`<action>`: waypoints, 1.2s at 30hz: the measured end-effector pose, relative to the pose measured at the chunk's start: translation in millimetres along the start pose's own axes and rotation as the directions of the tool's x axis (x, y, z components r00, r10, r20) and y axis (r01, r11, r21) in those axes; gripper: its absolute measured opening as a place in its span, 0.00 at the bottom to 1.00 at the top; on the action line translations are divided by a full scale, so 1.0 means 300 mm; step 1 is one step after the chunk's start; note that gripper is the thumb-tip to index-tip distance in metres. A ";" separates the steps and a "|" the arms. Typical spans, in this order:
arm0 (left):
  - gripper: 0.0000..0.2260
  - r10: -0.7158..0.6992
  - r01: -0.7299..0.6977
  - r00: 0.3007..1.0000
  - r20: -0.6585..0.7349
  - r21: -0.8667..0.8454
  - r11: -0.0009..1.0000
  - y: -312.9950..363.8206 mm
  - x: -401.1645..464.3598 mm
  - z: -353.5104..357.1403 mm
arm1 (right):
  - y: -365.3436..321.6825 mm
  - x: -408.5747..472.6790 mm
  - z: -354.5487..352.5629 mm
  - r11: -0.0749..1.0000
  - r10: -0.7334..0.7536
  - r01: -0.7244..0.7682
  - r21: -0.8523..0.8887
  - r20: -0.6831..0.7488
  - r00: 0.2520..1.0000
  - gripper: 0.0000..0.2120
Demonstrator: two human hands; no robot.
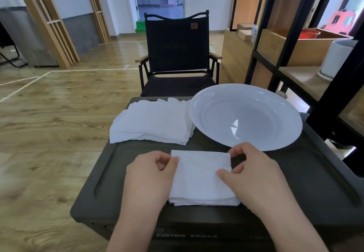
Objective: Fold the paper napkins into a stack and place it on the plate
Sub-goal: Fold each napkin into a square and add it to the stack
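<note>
A folded stack of white paper napkins (199, 181) lies on the dark table lid (295, 177) right in front of me. My left hand (147, 177) pinches the stack's left edge near its far corner. My right hand (254, 173) holds the right edge, thumb on top and fingers curled at the far right corner. A loose pile of unfolded white napkins (151, 124) sits farther back on the left. The large white plate (246, 116) stands at the back right, holding nothing.
A black folding chair (175, 55) faces the table from the far side. Black-framed wooden shelving (285, 41) with boxes and a white bin stands close on the right. Wooden floor lies to the left.
</note>
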State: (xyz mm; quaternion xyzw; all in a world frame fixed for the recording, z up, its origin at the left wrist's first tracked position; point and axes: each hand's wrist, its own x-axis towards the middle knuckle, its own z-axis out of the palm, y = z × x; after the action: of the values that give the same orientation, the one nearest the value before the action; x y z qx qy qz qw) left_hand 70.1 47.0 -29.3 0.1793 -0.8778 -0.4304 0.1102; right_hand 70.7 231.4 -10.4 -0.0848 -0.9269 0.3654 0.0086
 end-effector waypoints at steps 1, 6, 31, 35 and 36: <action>0.07 0.001 -0.001 1.000 0.001 0.036 0.999 -0.003 0.002 0.005 | 0.000 0.000 0.006 1.000 0.001 -0.001 -0.031 -0.004 1.000 0.15; 0.08 0.059 -0.048 0.996 -0.069 0.151 0.987 0.004 0.038 -0.006 | 0.004 0.001 0.011 0.996 -0.049 0.043 -0.078 -0.074 0.996 0.19; 0.19 0.562 -0.663 0.747 0.356 0.467 0.585 0.024 0.350 0.033 | -0.006 0.031 0.013 0.945 -0.141 0.187 0.268 -0.180 0.973 0.24; 0.15 0.588 -0.665 0.738 0.330 0.500 0.555 0.022 0.349 0.054 | -0.006 0.030 0.012 0.941 -0.144 0.189 0.279 -0.175 0.974 0.23; 0.14 0.596 -0.666 0.735 0.324 0.508 0.546 0.023 0.345 0.057 | -0.005 0.030 0.012 0.940 -0.145 0.190 0.283 -0.173 0.974 0.23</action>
State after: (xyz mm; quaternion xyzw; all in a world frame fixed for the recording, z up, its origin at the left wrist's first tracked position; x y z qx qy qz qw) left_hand -31.6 20.6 -30.2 -0.1481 -0.9754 -0.0736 0.1459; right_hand 61.2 229.4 -12.6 -0.0305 -0.8619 0.4911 0.1221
